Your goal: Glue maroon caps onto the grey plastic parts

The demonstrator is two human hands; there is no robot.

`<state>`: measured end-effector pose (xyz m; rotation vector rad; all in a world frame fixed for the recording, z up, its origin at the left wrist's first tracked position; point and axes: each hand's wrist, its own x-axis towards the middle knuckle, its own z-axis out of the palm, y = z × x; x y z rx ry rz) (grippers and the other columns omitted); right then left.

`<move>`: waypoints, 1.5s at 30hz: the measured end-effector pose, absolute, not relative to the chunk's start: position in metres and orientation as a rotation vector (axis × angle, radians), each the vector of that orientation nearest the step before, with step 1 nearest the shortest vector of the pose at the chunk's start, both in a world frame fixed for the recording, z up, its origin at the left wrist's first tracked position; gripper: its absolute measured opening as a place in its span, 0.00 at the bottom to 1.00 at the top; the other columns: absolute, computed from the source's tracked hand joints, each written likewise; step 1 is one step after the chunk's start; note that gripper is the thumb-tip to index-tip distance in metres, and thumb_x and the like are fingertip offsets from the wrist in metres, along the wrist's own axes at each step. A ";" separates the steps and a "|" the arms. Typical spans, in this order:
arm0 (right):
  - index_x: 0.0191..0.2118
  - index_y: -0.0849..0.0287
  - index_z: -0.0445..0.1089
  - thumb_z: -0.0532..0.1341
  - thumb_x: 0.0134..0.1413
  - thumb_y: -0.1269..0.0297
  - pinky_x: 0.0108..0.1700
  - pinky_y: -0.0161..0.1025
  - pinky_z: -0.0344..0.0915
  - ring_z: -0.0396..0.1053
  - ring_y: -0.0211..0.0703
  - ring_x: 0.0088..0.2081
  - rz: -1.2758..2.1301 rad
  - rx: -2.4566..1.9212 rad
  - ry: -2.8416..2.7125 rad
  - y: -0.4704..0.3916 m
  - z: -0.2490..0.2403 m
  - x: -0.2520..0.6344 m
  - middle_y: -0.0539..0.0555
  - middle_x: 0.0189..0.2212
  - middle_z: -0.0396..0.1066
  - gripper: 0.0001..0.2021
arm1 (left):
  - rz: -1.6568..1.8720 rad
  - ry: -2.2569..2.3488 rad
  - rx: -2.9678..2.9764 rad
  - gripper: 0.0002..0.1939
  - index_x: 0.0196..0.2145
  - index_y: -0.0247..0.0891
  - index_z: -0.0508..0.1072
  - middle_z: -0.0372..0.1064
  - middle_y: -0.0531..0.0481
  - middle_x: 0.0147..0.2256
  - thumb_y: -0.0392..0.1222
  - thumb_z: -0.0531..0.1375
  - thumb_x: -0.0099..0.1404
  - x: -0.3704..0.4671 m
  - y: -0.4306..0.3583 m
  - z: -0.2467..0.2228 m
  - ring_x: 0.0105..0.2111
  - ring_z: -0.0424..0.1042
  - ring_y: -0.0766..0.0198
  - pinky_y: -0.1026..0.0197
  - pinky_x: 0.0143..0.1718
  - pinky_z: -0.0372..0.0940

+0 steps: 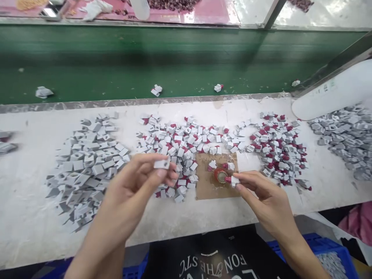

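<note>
Between thumb and fingers, my left hand [142, 180] pinches a light grey block [162, 164] with a dark hole in its face. My right hand [258, 193] holds a small white-grey piece [235, 181] with a magenta end, beside a small round red-rimmed container [221, 176]. That container stands on a brown cardboard square [215, 193], with two more magenta-ended pieces on the card. A heap of grey blocks [97, 169] lies left of my left hand. Blocks with magenta parts [186, 139] form a pile between the hands and beyond them.
Another pile of magenta-ended pieces [274, 147] lies at the right, with grey parts [345, 135] farther right. A white cylinder [334, 91] leans over them. Behind runs a green belt [180, 58] carrying a few pieces. A blue crate [345, 252] is below the table edge.
</note>
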<state>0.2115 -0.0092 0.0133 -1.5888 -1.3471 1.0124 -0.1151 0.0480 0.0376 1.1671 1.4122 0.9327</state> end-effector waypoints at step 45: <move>0.51 0.40 0.89 0.79 0.67 0.42 0.56 0.57 0.89 0.90 0.56 0.51 1.449 -1.339 -0.809 0.011 0.019 0.201 0.52 0.49 0.92 0.14 | 0.922 0.940 0.764 0.12 0.39 0.45 0.87 0.85 0.52 0.36 0.41 0.84 0.64 0.006 0.051 0.046 0.35 0.87 0.59 0.60 0.38 0.87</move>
